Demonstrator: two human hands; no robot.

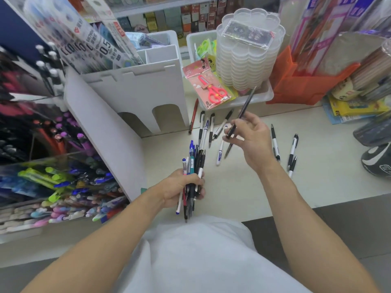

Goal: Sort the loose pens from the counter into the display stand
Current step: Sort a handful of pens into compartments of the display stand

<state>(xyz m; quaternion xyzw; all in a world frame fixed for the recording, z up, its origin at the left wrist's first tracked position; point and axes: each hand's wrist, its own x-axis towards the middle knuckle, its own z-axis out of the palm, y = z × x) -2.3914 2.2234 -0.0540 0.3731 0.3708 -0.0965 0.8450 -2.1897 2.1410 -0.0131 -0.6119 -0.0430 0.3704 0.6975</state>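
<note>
Nearest, the left hand [183,187] grips a bundle of pens [193,172], fingers curled round the middle of it, so that the pens stand nearly upright above the near edge of the counter [243,193]. Just beyond and to the right of the bundle, the right hand [251,140] pinches a single dark pen [240,115] between thumb and fingertips; that pen is lifted off the counter and tilts up and away, its far end crossing in front of a white tray [262,96].

Loose pens [209,130] lie on the counter past the bundle, fanned out side by side, with a red pen [193,116] at their left end. Right of the raised hand, a few black-and-white pens [293,149] lie well apart from that fan.

Left of the bundle stands the display stand [53,180], its compartments crowded with coloured pens. Farther back, the white tray holds packaged red scissors [213,92] and a stack of clear plastic boxes [249,53].
</note>
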